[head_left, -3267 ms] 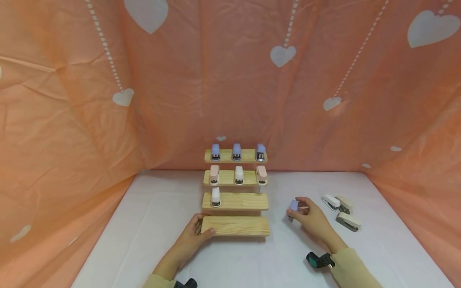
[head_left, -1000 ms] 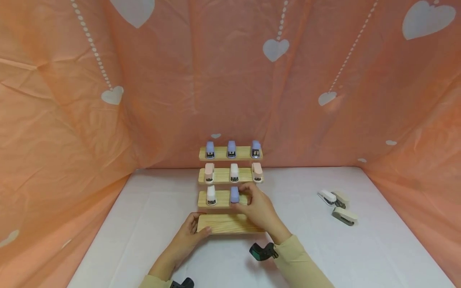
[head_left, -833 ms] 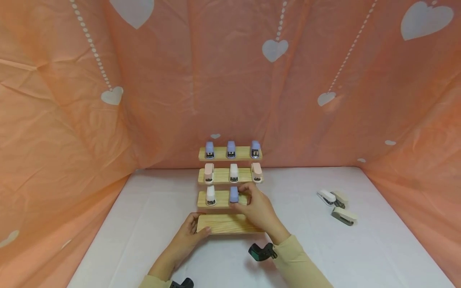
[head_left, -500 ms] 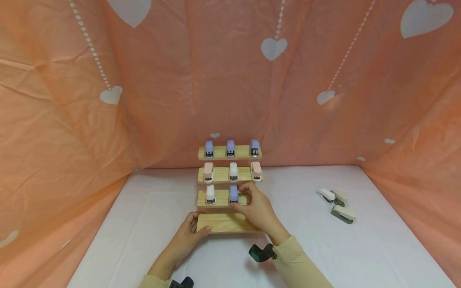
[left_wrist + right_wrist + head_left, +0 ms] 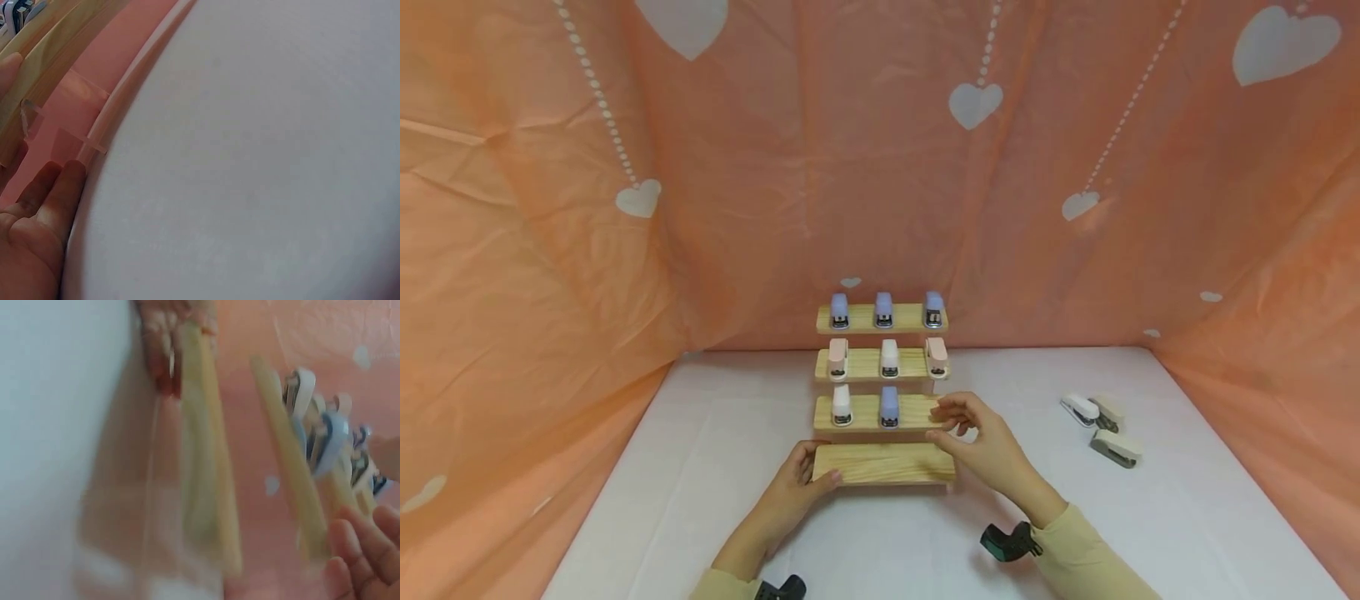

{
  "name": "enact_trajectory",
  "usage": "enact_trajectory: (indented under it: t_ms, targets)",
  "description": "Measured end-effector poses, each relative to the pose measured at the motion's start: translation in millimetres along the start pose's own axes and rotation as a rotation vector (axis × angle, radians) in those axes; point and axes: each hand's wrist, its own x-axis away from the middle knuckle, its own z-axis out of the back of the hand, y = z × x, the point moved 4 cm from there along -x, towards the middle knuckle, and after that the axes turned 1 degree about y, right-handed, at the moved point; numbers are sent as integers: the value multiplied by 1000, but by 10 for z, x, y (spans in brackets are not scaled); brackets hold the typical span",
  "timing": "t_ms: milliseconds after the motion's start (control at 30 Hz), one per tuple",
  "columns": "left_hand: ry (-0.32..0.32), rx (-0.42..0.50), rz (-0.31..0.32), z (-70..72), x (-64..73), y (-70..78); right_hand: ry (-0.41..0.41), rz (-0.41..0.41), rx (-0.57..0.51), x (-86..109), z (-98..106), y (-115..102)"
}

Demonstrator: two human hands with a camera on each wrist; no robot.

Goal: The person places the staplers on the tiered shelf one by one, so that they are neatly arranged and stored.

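Note:
A four-tier wooden display stand [image 5: 883,464] stands on the table. My left hand [image 5: 784,500] holds the left end of its lowest board, thumb over the front edge. On the third tier down, a purple stapler [image 5: 889,406] stands upright at the middle, right of a white stapler [image 5: 842,404]. My right hand [image 5: 992,450], fingers loosely bent and holding nothing, is at the right end of that tier. In the right wrist view its fingers [image 5: 365,550] are apart from the purple stapler [image 5: 333,442].
The top tier carries three purple staplers [image 5: 883,309]; the second holds a white stapler [image 5: 889,357] between two pink ones [image 5: 838,357]. On the table to the right lie a white stapler [image 5: 1081,409] and two beige ones [image 5: 1117,447]. An orange curtain [image 5: 880,208] hangs behind.
My right hand brought the purple stapler from the right to the middle of the third tier, let go and drew back rightward. The left hand stayed on the lowest board.

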Motion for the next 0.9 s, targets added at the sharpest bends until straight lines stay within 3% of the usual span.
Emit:
enact_trajectory:
  t_ms: [200,533,633,733,900]
  targets:
    - [4,-8,-7,-1,-3,2,84,3,108,154,360,254]
    - [3,7,-3,-4,-6,-26,153,-151,298,395,989,674]
    - [-1,6,-13,-8,-1,-40,190,-160,352,464,1140,771]
    - [-1,8,-23,-7,6,-45,219,-186,380,518,1259,832]
    - [8,1,-16,2,6,-29,211,-307,352,593,1414,900]
